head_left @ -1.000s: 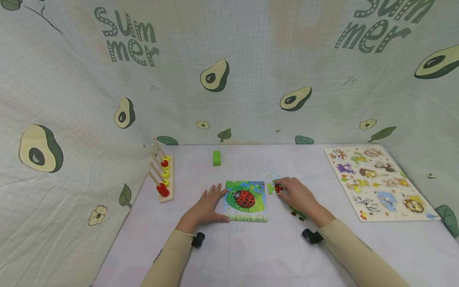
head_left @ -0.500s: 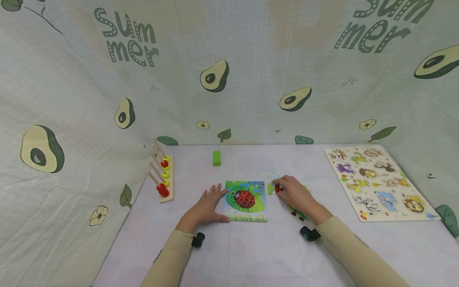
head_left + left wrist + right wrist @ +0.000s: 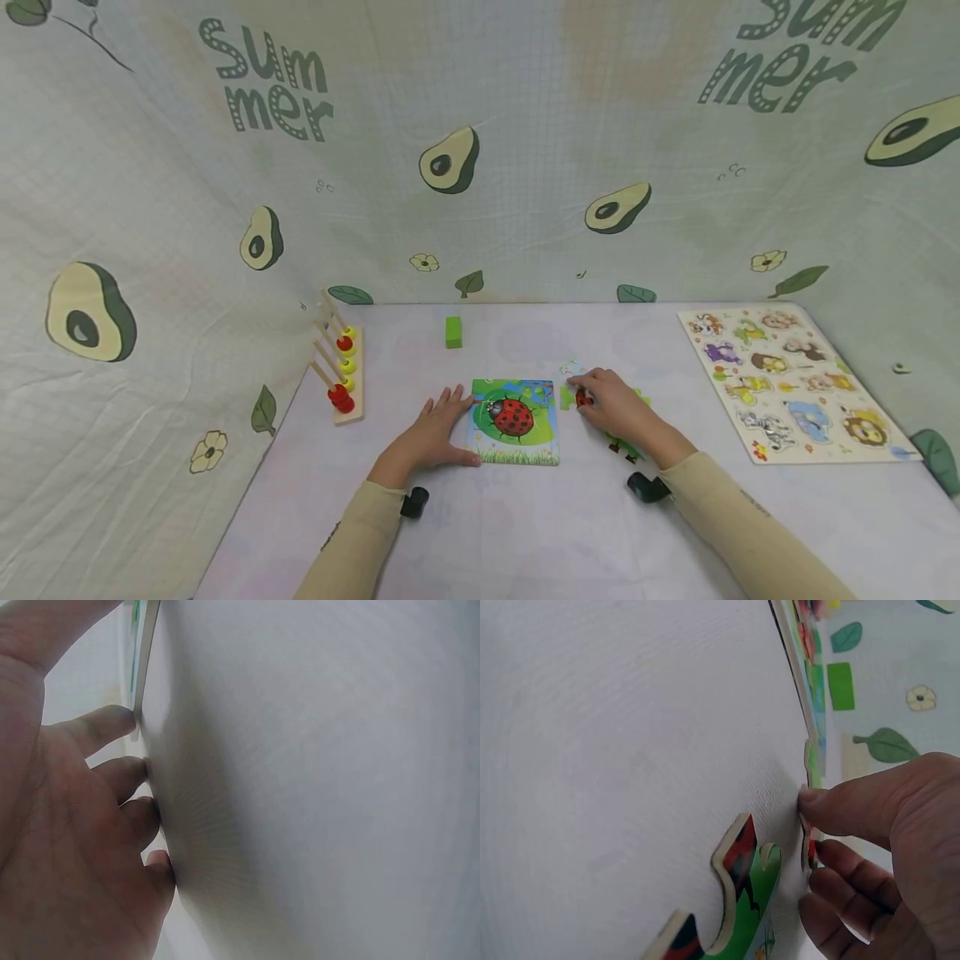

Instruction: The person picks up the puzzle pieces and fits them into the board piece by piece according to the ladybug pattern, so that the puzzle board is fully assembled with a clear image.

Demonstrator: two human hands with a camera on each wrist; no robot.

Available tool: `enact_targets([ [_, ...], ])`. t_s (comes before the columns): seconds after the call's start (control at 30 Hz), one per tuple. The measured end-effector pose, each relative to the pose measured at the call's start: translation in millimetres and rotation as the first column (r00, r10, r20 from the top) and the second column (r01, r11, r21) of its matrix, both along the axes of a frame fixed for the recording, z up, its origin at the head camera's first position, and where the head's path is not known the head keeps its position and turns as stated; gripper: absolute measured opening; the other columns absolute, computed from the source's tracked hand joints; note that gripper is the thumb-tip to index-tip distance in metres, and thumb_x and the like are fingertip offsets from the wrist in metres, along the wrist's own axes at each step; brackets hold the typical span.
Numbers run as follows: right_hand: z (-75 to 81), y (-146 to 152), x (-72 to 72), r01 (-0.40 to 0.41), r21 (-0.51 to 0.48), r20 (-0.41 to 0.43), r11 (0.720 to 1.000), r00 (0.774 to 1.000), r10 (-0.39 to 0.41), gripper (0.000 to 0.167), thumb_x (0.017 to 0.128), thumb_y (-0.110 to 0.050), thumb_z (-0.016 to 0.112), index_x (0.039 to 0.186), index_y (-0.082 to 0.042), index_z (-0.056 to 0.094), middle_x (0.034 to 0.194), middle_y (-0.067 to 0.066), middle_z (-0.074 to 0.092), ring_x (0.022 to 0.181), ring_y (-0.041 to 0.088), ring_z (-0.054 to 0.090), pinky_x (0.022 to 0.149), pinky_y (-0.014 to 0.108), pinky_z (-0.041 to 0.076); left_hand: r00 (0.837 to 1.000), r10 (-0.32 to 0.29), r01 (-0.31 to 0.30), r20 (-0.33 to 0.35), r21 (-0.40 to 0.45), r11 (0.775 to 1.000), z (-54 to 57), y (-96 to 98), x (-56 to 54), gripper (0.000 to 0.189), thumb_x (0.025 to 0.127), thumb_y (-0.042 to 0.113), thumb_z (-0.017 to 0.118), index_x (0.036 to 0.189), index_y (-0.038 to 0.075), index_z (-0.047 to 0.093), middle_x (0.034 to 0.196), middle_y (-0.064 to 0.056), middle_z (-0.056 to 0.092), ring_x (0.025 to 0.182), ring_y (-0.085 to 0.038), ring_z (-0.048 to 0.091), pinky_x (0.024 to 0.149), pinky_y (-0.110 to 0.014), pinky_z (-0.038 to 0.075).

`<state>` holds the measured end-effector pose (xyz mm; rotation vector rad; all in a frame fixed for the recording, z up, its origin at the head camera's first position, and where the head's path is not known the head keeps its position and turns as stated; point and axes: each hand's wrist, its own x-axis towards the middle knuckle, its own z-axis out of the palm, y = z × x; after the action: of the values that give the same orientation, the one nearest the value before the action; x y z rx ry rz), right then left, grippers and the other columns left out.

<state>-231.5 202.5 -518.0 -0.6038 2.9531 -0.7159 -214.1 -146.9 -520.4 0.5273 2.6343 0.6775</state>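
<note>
Since 1 s ago, R hand (image 3: 618,404) has edged slightly left, index fingertip reaching a bit farther left past the red puzzle pc (image 3: 582,397); L hand (image 3: 431,433) and ladybug board (image 3: 513,419) stay put.

Key relation: red pc lies flat on the table (image 3: 510,533), right under R fingertips, w/ the board to its left, near but apart. R hand is much the nearer; L is on the board's far side from it. Pc's long axis: can't tell, fingers cover part of it. Green puzzle pc (image 3: 566,398) sits just left of it, between it and the board; joined or merely touching, can't tell. Pale blue pc (image 3: 572,367) is on the far side; larger green pc (image 3: 624,450) on the near side, partly under R wrist.

R fingers: curled, thumb & fingertips close together, seemingly pinching red pc by its edges; index hidden in R wrist view. L fingers: spread, relaxed, thumb touching board's near left corner, index at its left edge, gripping nothing.
</note>
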Motion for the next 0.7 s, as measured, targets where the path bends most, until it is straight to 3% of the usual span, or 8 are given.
enact_targets([
  [0.13, 0.1, 1.6, -1.0, -0.013, -0.037, 0.024, 0.999, 1.0, 0.014, 0.05, 0.091, -0.008, 0.073, 0.139, -0.006, 0.061, 0.108, 0.01, 0.054, 0.085, 0.018, 0.049, 0.072, 0.033, 0.046, 1.0, -0.005, 0.005, -0.003, -0.003, 1.0, -1.5, -0.8, -0.6, 0.109, 0.075, 0.053, 0.087, 0.162, 0.017, 0.031, 0.17, -0.008, 0.011, 0.157, -0.026, 0.0, 0.127, -0.047, 0.001],
  [0.27, 0.7, 4.0, -0.4, -0.034, -0.065, 0.058, 0.997, 0.998, 0.038, 0.053, 0.091, -0.006, 0.072, 0.142, -0.009, 0.059, 0.108, 0.009, 0.048, 0.076, 0.014, 0.046, 0.064, 0.027, 0.042, 1.0, -0.008, 0.008, -0.005, -0.003, 1.0, -2.6, -1.5, -1.3, 0.108, 0.075, 0.053, 0.086, 0.161, 0.017, 0.031, 0.17, -0.008, 0.011, 0.157, -0.026, 0.0, 0.127, -0.048, 0.001],
  [0.53, 1.0, 5.7, 1.6, -0.041, -0.12, 0.051, 0.992, 0.998, 0.047, 0.043, 0.094, -0.01, 0.072, 0.136, -0.011, 0.063, 0.109, 0.004, 0.058, 0.08, 0.012, 0.052, 0.069, 0.03, 0.048, 1.0, -0.01, 0.01, -0.003, -0.003, 1.0, -3.8, -1.6, -1.8, 0.108, 0.076, 0.054, 0.086, 0.161, 0.016, 0.032, 0.17, -0.009, 0.012, 0.157, -0.028, 0.001, 0.127, -0.049, 0.002],
  [0.7, 3.0, 5.2, 3.3, -0.023, -0.189, 0.083, 0.982, 0.996, 0.039, 0.04, 0.096, -0.011, 0.069, 0.136, -0.009, 0.062, 0.102, 0.0, 0.067, 0.079, 0.01, 0.058, 0.069, 0.031, 0.052, 1.0, -0.009, 0.009, -0.003, -0.002, 1.0, -4.6, -2.1, -2.1, 0.108, 0.075, 0.054, 0.086, 0.161, 0.016, 0.032, 0.17, -0.009, 0.012, 0.157, -0.028, 0.001, 0.127, -0.049, 0.002],
])
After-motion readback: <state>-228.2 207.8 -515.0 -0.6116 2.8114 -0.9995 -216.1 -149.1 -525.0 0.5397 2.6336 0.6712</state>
